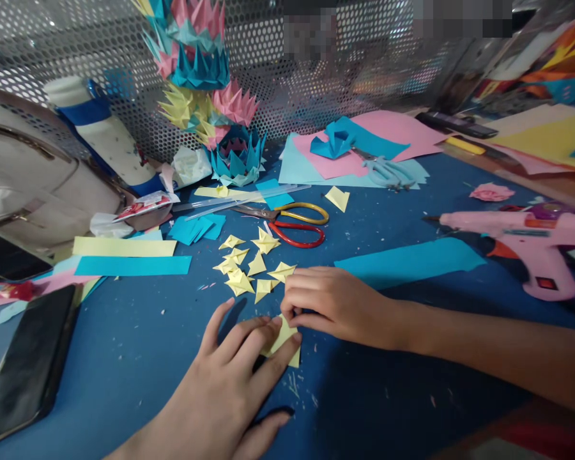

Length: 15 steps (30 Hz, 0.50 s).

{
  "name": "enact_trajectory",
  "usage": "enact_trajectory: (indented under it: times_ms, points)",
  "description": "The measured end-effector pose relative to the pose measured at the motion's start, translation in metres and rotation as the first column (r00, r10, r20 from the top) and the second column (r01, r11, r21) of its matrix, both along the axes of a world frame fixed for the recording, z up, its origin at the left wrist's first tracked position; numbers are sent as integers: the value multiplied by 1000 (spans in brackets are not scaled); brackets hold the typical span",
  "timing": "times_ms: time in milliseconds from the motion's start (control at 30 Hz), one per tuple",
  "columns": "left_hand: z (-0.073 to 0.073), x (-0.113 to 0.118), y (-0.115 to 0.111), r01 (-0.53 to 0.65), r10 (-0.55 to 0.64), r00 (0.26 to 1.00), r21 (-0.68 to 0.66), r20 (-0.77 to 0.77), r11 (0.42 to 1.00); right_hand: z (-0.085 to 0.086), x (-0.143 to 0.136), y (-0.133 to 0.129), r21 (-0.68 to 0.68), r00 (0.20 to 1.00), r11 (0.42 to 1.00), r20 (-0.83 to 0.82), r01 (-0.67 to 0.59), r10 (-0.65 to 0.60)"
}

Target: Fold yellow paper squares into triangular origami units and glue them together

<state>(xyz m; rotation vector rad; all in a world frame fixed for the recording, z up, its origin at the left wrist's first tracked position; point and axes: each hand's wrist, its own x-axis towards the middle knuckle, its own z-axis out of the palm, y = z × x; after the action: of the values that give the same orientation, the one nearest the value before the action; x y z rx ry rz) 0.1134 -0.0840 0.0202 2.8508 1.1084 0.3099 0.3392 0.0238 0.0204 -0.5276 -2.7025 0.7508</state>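
Observation:
A small yellow piece of paper [287, 342] lies on the blue table under my fingers. My left hand [239, 364] rests spread on it, fingertips pressing its left part and lower edge, thumb apart. At the paper's upper corner, my right hand [330, 303] has its fingers curled and pinched together on the edge. Just beyond them sit several folded yellow paper pieces [257, 262]. Scissors [292, 223] with one yellow and one red handle lie behind these. A blue paper strip [407, 263] stretches out behind my right wrist.
A pink glue gun [531, 236] lies at the right, a black phone [31, 358] at the left. Behind are a bottle [105, 137], a folded-paper tower [206, 76], blue squares [199, 228], coloured sheets [378, 140] and light-blue scissors [388, 172]. A perforated metal panel [268, 70] borders the back.

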Motion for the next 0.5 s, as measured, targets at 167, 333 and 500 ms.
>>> enact_trajectory:
  times_ms: [167, 333, 500]
  points:
    - [0, 1, -1, -24, 24, 1000, -11, 19, 1000, -1, -2, -3, 8, 999, 1000, -23, 29, -29]
    - [2, 1, -4, -35, 36, 999, -47, 10, 998, 0, 4, 5, -45, 998, 998, -54, 41, -44]
    - [5, 2, -4, -41, 40, 999, -81, -15, 996, 6, 14, 21, -15, 981, 990, -136, -141, 138]
